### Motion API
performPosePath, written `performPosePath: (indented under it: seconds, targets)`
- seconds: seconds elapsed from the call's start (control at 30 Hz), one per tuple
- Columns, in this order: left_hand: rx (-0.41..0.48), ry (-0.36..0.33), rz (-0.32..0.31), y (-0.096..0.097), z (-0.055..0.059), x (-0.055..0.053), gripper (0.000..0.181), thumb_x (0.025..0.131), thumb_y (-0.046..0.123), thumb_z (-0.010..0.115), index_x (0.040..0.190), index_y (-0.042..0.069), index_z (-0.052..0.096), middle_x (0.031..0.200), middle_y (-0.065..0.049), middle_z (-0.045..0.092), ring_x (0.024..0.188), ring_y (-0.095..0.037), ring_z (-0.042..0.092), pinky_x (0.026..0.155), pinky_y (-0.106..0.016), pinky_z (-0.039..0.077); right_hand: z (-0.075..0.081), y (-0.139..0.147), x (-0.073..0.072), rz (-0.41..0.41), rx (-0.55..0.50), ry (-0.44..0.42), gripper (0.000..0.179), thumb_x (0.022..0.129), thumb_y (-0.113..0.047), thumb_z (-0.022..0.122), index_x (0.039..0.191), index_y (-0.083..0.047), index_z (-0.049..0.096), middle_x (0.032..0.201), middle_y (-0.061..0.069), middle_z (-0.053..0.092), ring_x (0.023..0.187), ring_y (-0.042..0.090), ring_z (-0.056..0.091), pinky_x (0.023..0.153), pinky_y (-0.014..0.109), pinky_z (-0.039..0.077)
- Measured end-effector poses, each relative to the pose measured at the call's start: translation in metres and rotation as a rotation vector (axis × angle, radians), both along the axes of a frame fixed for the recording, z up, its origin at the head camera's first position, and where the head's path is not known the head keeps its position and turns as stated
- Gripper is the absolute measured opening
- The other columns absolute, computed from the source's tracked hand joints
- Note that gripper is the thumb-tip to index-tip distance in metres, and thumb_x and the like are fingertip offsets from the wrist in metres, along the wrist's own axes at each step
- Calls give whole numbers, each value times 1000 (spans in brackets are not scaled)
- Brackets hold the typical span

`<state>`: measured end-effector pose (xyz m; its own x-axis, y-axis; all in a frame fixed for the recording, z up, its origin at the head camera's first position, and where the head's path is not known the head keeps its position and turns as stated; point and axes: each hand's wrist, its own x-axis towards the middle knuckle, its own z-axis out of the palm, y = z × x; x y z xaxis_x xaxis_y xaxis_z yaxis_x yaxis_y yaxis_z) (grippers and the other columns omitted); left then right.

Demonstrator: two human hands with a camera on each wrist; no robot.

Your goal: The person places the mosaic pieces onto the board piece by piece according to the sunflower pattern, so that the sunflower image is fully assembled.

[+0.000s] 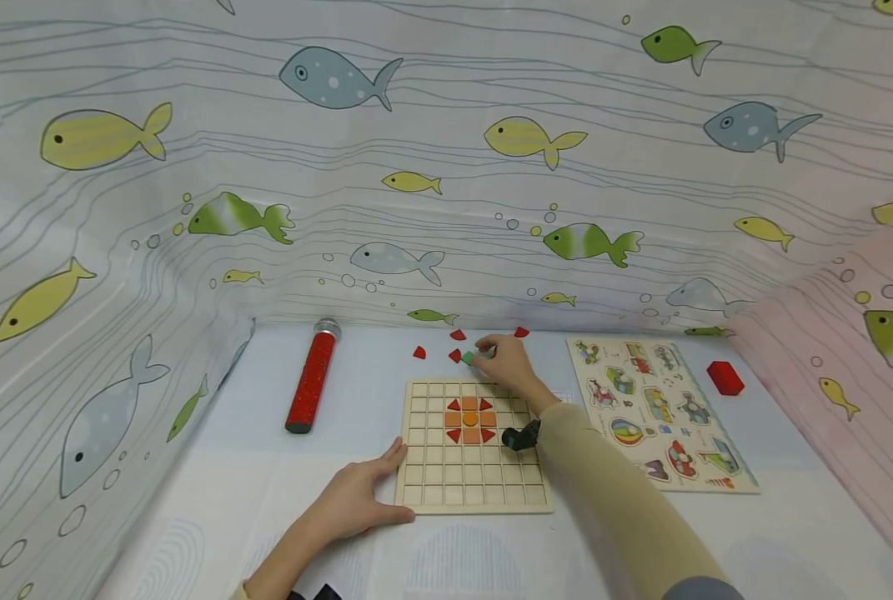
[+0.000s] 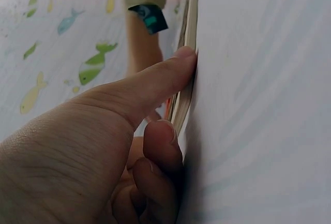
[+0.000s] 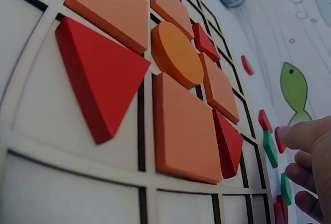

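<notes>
The gridded wooden board (image 1: 434, 475) lies flat before me. My left hand (image 1: 352, 500) rests against its near left corner, thumb and fingers spread wide along the edges, presumably to steady it. An orange disc (image 3: 177, 54) occupies the pattern's centre, with orange squares (image 3: 183, 131) on four sides and red triangles (image 3: 101, 79) at the diagonals.

My right hand (image 1: 509, 360) reaches past the far edge, among loose red pieces (image 1: 419, 352) and beside a green piece (image 1: 468, 358). Its fingers are bent; I cannot tell whether they pinch a piece.

Step in hand, as I judge it: selecting a piece. The next move calls for securing one piece, lifting it clear of its neighbours and seating it flat within a cell.
</notes>
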<state>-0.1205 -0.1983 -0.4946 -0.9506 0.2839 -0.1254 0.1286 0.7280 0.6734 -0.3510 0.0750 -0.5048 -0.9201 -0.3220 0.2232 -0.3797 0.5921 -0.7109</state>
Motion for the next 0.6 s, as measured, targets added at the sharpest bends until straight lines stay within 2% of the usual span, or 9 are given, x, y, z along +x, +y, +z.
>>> performPosePath:
  seconds: [0.2, 0.47, 0.6]
  targets:
    - [4, 2, -5, 0, 1, 1, 101, 77, 43, 94, 158, 5, 48, 167, -7, 43, 149, -36, 48, 117, -59, 43, -4, -9, 0, -22, 9, -25, 30, 93, -18, 81, 117, 1, 78, 114, 17, 77, 104, 31, 71, 95, 48, 58]
    - [-3, 5, 1, 0, 1, 1, 102, 76, 43, 94, 159, 5, 48, 167, -7, 43, 148, -37, 49, 117, -60, 42, -5, -10, 1, -20, 20, -1, 26, 92, -12, 81, 113, 3, 78, 110, 18, 77, 104, 33, 71, 95, 48, 59]
    - [-7, 13, 1, -1, -2, -1, 101, 77, 44, 94, 158, 5, 48, 167, -6, 43, 148, -36, 49, 117, -59, 43, -3, -12, 3, -41, 24, -23, 27, 93, -12, 81, 114, 5, 78, 111, 19, 77, 107, 32, 72, 96, 47, 59]
